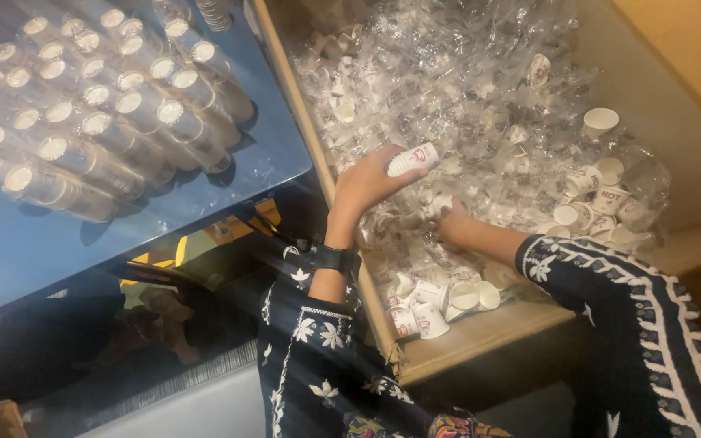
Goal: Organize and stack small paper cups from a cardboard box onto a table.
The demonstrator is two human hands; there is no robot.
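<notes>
The left hand [367, 185] grips a short stack of white cups [413, 159], which sticks out toward 2 o'clock from its curled fingers [389, 154]. At 4 o'clock from it, the right hand [453, 222] digs into the bin [480, 334] of loose cups and plastic wrap [448, 73]; whether its fingers are clenched cannot be told. Sleeved cup stacks [99, 105] lie at 9 o'clock.

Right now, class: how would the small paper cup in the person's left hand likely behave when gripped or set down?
The paper cup is probably very light: the left hand holds it in its fingers alone. Its thin white wall would likely crush if squeezed. Lying sideways as held, it might roll in a curve, being tapered.
</notes>
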